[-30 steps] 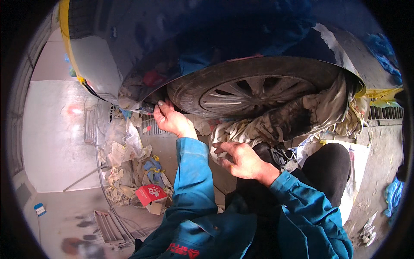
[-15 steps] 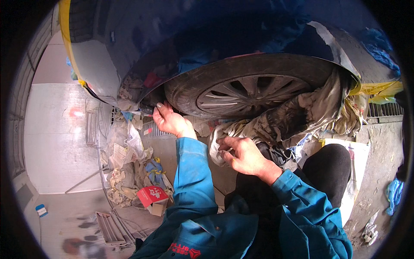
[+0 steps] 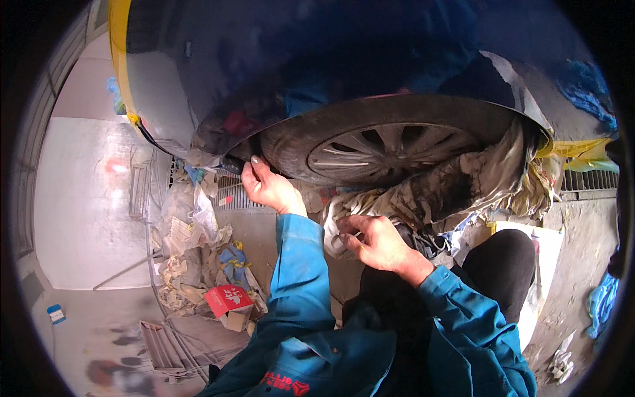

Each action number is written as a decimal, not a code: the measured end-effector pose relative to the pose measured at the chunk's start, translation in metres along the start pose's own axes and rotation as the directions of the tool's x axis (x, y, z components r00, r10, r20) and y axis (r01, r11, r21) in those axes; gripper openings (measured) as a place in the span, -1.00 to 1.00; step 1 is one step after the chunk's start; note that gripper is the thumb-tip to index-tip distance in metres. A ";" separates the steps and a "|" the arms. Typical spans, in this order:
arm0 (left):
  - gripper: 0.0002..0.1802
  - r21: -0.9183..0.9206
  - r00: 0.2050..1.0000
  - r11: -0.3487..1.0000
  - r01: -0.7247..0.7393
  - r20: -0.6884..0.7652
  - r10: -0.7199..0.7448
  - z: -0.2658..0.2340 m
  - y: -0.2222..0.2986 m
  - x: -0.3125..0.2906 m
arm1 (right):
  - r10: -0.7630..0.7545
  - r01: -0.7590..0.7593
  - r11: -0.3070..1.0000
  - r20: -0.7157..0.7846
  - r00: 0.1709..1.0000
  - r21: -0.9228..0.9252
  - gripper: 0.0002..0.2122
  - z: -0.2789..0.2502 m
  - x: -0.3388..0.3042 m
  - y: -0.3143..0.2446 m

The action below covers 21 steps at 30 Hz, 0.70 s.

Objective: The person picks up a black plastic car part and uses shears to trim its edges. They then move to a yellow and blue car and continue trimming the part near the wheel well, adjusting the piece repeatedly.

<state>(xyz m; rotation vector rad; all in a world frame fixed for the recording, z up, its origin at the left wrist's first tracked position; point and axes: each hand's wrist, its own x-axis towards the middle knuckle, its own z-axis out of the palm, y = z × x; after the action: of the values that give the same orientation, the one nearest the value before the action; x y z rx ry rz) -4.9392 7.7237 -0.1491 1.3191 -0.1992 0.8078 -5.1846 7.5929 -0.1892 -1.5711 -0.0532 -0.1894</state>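
Note:
My left hand [image 3: 272,188] is raised to the front lower edge of the wheel arch on a dark blue car body [image 3: 278,46]. Its thumb and fingers are closed together at a dark trim edge [image 3: 231,164]; what lies between them is hidden. Just right of these fingers is the tire [image 3: 284,149], around a grey multi-spoke wheel [image 3: 397,153]. Lower and to the right, my right hand [image 3: 387,246] has loosely curled fingers, with the thumb apart from the index finger. It is over the pale end of a stained cloth [image 3: 423,188] bunched along the wheel's lower side.
Yellow masking film [image 3: 119,59] edges the car at left. Crumpled paper and plastic [image 3: 188,278] lie on the left floor beside a red-topped box [image 3: 228,301]. A floor grating [image 3: 241,195] runs under the car. A pale sheet [image 3: 539,278] and blue plastic [image 3: 602,304] are at right.
The view has shifted slightly, so the car and wheel appear a little lower and farther right. Both hands keep nearly the same pose, the left still at the arch edge.

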 end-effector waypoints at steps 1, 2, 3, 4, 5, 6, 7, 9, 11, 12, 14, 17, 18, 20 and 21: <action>-0.86 0.062 1.000 0.998 -0.007 -0.029 0.009 0.000 0.000 -0.001 | 0.006 -0.006 1.000 -0.009 1.000 -0.015 -0.66 0.001 0.000 0.000; -0.86 0.091 0.999 0.996 -0.007 -0.031 0.010 0.000 0.001 -0.002 | 0.005 -0.005 1.000 -0.006 1.000 -0.021 -0.66 0.000 0.001 0.001; -0.86 0.098 1.000 0.995 0.006 -0.031 -0.003 -0.001 0.002 -0.004 | 0.004 -0.004 1.000 -0.002 1.000 -0.027 -0.66 0.002 0.000 0.000; -0.86 0.146 0.998 0.988 -0.049 -0.022 0.052 -0.002 0.003 -0.006 | 0.016 -0.016 1.000 0.003 1.000 -0.024 -0.66 0.001 0.001 0.001; -0.86 0.172 0.996 0.981 -0.089 -0.010 0.092 -0.002 0.003 -0.008 | 0.029 -0.028 0.999 0.008 1.000 -0.020 -0.66 0.001 0.000 0.000; -0.86 0.183 0.987 0.970 -0.158 0.023 0.157 -0.004 0.003 -0.010 | 0.043 -0.043 0.999 0.013 0.999 -0.017 -0.66 0.001 0.001 0.000; -0.86 0.230 0.990 0.963 -0.142 0.011 0.143 -0.005 0.002 -0.014 | 0.041 -0.041 0.999 0.015 0.999 -0.027 -0.67 0.001 0.001 0.000; -0.86 0.290 0.982 0.938 -0.189 0.042 0.185 -0.010 -0.001 -0.020 | 0.036 -0.035 0.998 0.016 0.999 -0.048 -0.71 0.000 0.001 0.000; -0.85 0.285 0.976 0.934 -0.216 0.061 0.207 -0.016 -0.005 -0.025 | 0.046 -0.045 0.998 0.013 0.999 -0.041 -0.67 0.000 0.000 -0.001; -0.85 0.297 0.978 0.932 -0.206 0.071 0.194 -0.020 -0.005 -0.028 | 0.051 -0.051 0.998 0.012 0.999 -0.038 -0.65 0.001 -0.001 -0.001; -0.83 0.334 0.971 0.912 -0.237 0.088 0.221 -0.026 -0.004 -0.032 | 0.065 -0.064 0.996 0.016 0.998 -0.062 -0.65 0.001 -0.002 0.000; -0.84 0.415 0.971 0.880 -0.231 0.156 0.182 -0.037 0.010 -0.047 | 0.061 -0.060 0.997 0.015 0.998 -0.056 -0.66 0.003 -0.002 0.001; -0.85 0.425 0.946 0.848 -0.317 0.210 0.248 -0.041 0.016 -0.053 | 0.052 -0.052 0.998 0.002 0.999 -0.041 -0.66 0.004 -0.002 0.001; -0.84 0.442 0.947 0.847 -0.297 0.249 0.202 -0.052 0.032 -0.070 | 0.074 -0.073 0.996 0.024 0.997 -0.047 -0.65 0.004 0.001 0.000; -0.83 0.455 0.955 0.853 -0.255 0.256 0.149 -0.060 0.040 -0.079 | 0.113 -0.111 0.992 0.037 0.993 -0.052 -0.65 0.003 0.002 -0.001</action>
<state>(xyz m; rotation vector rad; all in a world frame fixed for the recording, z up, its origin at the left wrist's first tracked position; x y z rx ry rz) -5.0392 7.7468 -0.1780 1.8883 -0.3249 0.9327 -5.1829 7.5963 -0.1876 -1.6234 0.0083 -0.0715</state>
